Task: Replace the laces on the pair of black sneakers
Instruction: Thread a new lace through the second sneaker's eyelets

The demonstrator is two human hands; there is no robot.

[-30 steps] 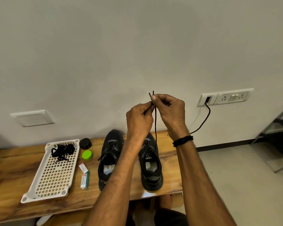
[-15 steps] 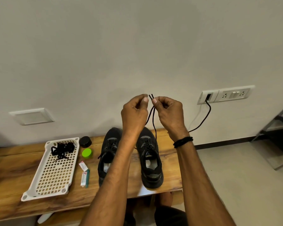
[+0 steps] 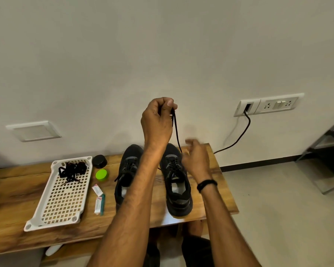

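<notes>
Two black sneakers stand side by side on a wooden bench (image 3: 12,191), toes toward the wall: the left sneaker (image 3: 126,174) and the right sneaker (image 3: 176,187). A black lace (image 3: 176,132) runs taut from the right sneaker's eyelets up to my left hand (image 3: 157,122), which pinches both lace ends high above the shoes. My right hand (image 3: 196,158) hovers just right of the lace near the right sneaker's toe, blurred, fingers loosely curled, holding nothing. A bundle of black laces (image 3: 72,170) lies in the far end of a white perforated tray (image 3: 46,214).
Beside the tray sit a black lid (image 3: 99,161), a green cap (image 3: 101,174) and two small tubes (image 3: 99,199). A black cable (image 3: 239,137) hangs from the wall socket panel (image 3: 268,104) at right. A dark shelf frame (image 3: 328,149) stands on the floor, far right.
My right hand let go of the lace ends and dropped down toward the right sneaker. My left hand now holds both ends alone, still raised.
</notes>
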